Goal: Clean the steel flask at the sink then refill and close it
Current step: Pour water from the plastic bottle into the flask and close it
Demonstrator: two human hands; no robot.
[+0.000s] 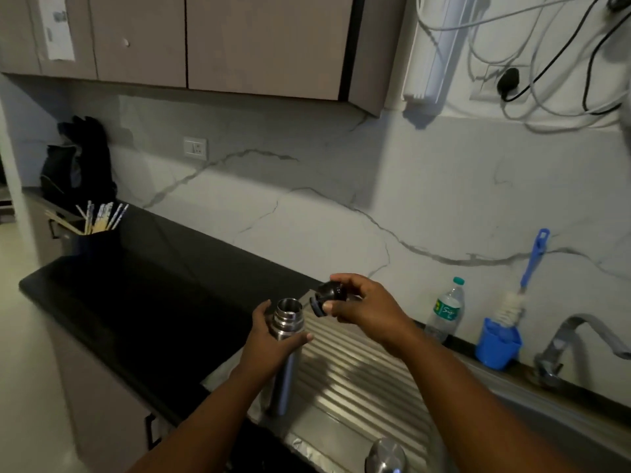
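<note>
Steel draining board [345, 380], ribbed and shiny, runs along the counter's near edge beside the black counter [143, 302]. Above its left end the steel flask [286, 339] stands upright, slim and polished, its threaded mouth open. Left hand [273, 339] grips it just below the neck, fingers and thumb wrapped round the body. Right hand [362, 305] pinches the dark cap [327, 297], tilted just beside the mouth, not touching it.
</note>
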